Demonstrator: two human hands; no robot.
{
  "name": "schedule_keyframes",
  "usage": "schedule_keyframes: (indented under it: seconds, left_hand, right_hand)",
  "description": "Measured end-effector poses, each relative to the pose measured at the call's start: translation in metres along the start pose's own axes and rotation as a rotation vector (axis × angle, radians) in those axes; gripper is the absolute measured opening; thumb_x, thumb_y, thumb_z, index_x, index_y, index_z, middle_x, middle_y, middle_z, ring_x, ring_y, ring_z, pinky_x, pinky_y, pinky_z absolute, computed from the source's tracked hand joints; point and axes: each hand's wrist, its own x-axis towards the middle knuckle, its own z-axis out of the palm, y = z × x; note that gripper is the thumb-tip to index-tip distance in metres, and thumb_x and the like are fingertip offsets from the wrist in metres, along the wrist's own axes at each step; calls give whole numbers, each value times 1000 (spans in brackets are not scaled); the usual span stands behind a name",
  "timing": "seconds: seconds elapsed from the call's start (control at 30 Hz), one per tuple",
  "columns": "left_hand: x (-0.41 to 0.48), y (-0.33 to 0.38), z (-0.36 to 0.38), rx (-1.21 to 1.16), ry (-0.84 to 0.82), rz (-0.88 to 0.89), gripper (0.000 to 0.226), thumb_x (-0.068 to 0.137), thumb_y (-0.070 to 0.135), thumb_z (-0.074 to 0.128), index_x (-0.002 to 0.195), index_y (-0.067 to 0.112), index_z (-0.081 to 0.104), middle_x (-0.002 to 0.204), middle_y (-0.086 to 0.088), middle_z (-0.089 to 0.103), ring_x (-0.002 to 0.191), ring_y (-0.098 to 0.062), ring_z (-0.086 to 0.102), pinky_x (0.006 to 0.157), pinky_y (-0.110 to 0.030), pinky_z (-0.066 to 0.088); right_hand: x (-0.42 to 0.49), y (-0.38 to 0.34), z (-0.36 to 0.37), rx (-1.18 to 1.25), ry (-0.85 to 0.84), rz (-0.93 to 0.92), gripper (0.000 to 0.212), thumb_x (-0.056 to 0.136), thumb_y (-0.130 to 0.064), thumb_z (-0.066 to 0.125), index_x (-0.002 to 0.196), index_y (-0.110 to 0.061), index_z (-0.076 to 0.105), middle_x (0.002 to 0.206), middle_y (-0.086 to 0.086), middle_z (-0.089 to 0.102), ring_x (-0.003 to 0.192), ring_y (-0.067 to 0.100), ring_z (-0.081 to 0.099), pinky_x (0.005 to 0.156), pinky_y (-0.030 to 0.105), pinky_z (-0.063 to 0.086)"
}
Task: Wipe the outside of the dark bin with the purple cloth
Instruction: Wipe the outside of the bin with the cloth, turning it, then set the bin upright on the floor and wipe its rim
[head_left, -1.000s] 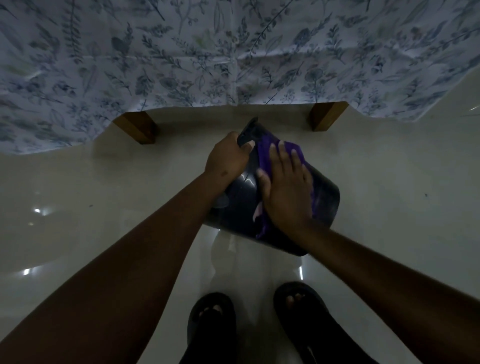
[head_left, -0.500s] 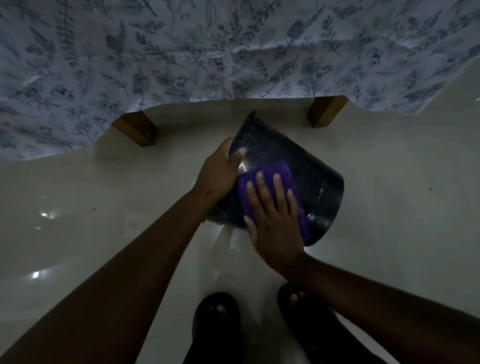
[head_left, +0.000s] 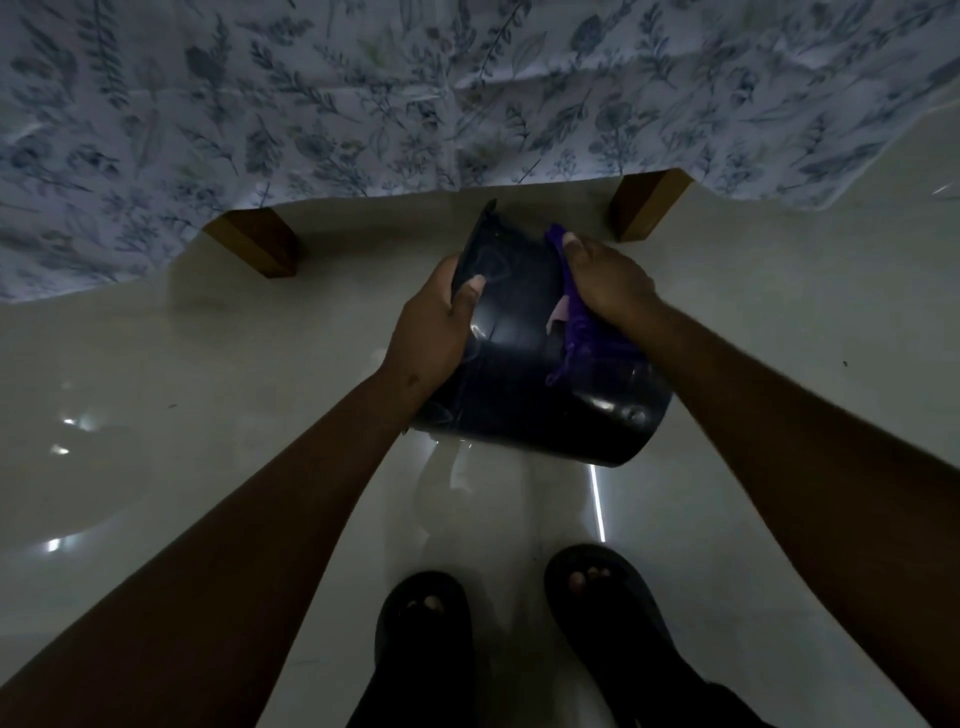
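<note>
Bin tipped on its side, cloth on its right wall.
The right hand (head_left: 605, 280) clamps the cloth (head_left: 582, 332) to the bin (head_left: 519, 374); the left hand (head_left: 434, 322) grips its rim, likely to steady it above the floor (head_left: 779, 322). Sheet (head_left: 363, 104), bed legs (head_left: 254, 244) and sandals (head_left: 423, 618) sit near, blocking nothing.
</note>
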Motion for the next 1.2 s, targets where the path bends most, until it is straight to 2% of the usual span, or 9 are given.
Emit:
schedule_keyframes:
  seconds: [0.1, 0.23, 0.37, 0.53, 0.63, 0.8, 0.9, 1.0, 1.2]
  left_hand:
    - [-3, -4, -1, 29, 25, -9, 32, 101, 32, 40, 128, 20, 53, 109, 0, 66, 93, -15, 62, 77, -25, 48]
    - [10, 3, -6, 43, -4, -40, 30, 101, 33, 42, 121, 18, 57, 107, -3, 66, 95, -19, 62, 81, -32, 50]
    - [24, 16, -1, 81, -27, -62, 30, 102, 32, 40, 117, 13, 58, 101, -2, 63, 89, -16, 58, 74, -26, 40]
    - [18, 6, 0, 15, 14, -29, 33, 102, 32, 41, 126, 15, 56, 116, -6, 66, 103, -19, 61, 82, -27, 45]
    - [10, 5, -1, 4, 33, -11, 33, 101, 30, 43, 128, 15, 55, 119, -6, 65, 108, -20, 61, 88, -29, 48]
    - [-15, 7, -3, -4, 84, 25, 31, 97, 36, 52, 125, 21, 57, 107, 11, 66, 97, -3, 63, 75, 0, 44]
    - [-32, 7, -5, -16, 120, 34, 26, 93, 35, 60, 117, 25, 61, 95, 21, 64, 86, 10, 62, 70, 4, 42]
    - [-44, 8, -9, 8, 110, 97, 20, 92, 32, 61, 111, 27, 64, 89, 29, 63, 84, 20, 59, 70, 4, 43]
    - [-63, 29, -21, 230, 111, 306, 32, 91, 45, 56, 111, 24, 68, 94, 10, 74, 83, -1, 67, 75, -12, 52]
  right_hand:
    - [9, 3, -2, 37, -122, 11, 59, 96, -57, 24, 143, -27, 41, 147, 10, 46, 131, 31, 44, 110, 47, 31]
    - [-66, 0, 32, -148, 183, -252, 60, 97, -49, 32, 151, -21, 24, 158, 6, 28, 144, 28, 26, 116, 45, 22]
    - [-133, 13, 74, -397, 248, -432, 73, 95, -54, 31, 153, -20, 4, 162, 5, -1, 149, 29, -2, 118, 45, -1]
    - [-99, 8, 54, -306, 275, -417, 63, 98, -49, 30, 153, -21, 15, 162, 5, 13, 149, 27, 8, 118, 44, 10]
    - [-54, 1, 28, -214, 243, -297, 56, 98, -44, 32, 148, -19, 29, 154, 8, 36, 140, 30, 34, 111, 47, 28]
    - [-12, -8, -8, 9, -102, -76, 52, 98, -43, 33, 144, -19, 36, 139, 13, 51, 121, 32, 52, 98, 40, 40]
    - [-17, -5, -7, 120, -62, 16, 49, 93, -40, 48, 128, -6, 48, 133, 19, 46, 103, 30, 58, 80, 34, 46]
    - [-28, 7, -8, 157, 6, 15, 38, 87, -36, 54, 102, -1, 58, 105, 20, 59, 76, 24, 59, 55, 29, 41]
    - [-45, 23, -21, 420, 105, 122, 19, 79, -18, 66, 97, -11, 65, 83, 6, 65, 76, 23, 64, 68, 34, 51]
